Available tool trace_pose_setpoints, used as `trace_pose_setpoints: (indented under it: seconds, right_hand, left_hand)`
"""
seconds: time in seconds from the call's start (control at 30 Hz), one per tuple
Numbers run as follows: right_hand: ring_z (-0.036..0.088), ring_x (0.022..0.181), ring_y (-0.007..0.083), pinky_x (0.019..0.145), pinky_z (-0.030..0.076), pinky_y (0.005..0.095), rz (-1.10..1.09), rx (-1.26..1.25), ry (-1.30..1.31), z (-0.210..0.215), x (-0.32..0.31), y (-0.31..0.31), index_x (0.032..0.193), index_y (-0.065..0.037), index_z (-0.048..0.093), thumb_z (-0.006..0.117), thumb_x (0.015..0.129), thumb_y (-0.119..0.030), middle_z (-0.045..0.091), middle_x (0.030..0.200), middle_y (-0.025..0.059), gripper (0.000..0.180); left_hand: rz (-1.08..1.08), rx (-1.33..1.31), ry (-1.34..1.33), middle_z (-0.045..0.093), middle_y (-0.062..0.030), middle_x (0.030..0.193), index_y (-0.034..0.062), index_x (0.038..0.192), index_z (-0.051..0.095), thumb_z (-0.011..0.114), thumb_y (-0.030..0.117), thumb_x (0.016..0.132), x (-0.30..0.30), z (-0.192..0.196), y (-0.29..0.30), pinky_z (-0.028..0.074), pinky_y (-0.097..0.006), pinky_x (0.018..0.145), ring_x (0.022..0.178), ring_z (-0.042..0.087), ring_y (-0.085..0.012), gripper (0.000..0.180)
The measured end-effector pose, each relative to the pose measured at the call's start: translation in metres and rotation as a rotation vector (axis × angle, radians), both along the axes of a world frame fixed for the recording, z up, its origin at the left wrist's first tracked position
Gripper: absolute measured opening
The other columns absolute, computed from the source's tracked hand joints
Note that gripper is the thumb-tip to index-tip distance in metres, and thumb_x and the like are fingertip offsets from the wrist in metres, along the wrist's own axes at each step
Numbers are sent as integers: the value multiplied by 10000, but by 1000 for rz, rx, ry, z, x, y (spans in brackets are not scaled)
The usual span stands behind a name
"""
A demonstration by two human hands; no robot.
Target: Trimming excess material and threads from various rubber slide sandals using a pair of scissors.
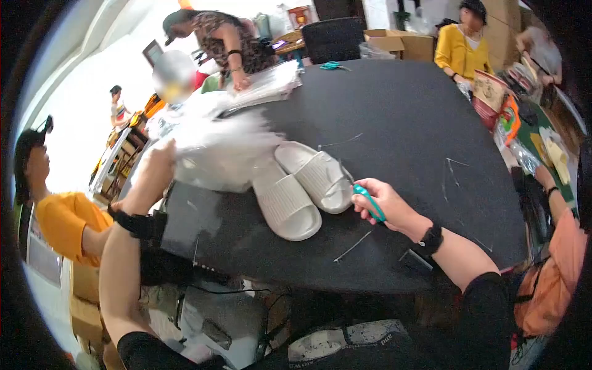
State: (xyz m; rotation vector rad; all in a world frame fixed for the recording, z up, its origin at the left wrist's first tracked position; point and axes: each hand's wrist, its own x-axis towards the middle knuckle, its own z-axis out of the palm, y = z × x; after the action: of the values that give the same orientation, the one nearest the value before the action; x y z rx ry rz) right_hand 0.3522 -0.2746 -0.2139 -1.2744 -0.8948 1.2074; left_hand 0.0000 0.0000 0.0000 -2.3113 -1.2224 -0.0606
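Observation:
My left hand (pixel 159 165) is closed on a clear plastic bag (pixel 216 151), smeared by motion, that spreads rightward over the table. Two light grey slide slippers lie side by side at the middle of the black table; the left slipper (pixel 287 209) is nearer to me, and the right slipper (pixel 317 176) sits slightly farther off. My right hand (pixel 385 206) grips teal-handled scissors (pixel 369 202) just beside the right slipper. Their blades point up and left, and whether they touch the slipper I cannot tell.
Thin clear strips (pixel 353 246) lie scattered on the black table (pixel 394 111). Another teal pair of scissors (pixel 333 65) rests at the far edge. A person at the back left handles a stack of plastic bags (pixel 265 86). Other people stand left and right.

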Motion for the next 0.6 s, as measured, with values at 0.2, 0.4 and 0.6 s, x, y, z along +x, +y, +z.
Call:
trace_pose_setpoints:
  seconds: [0.2,0.4,0.6]
  right_hand:
    - [539,609,84,461,411,217,63,23,35,3,-4,-4,1232,-32,480,665,834,-226,593,819,49,480]
    - [531,538,82,382,372,212,105,89,111,-10,-2,2,1251,4,477,653,807,-235,559,708,29,534]
    - [547,557,108,402,408,247,138,151,12,-9,-1,-3,1212,24,502,626,841,-244,561,712,51,474]
  left_hand:
    - [-651,83,-347,624,-224,911,-28,1010,590,549,94,777,36,67,54,491,-391,756,885,623,-306,266]
    - [-281,325,53,644,-240,812,-61,859,635,539,184,800,91,124,108,506,-461,692,738,629,-380,270]
    - [-430,241,-45,620,-267,731,-99,811,610,512,127,764,202,168,57,502,-472,674,704,620,-397,251]
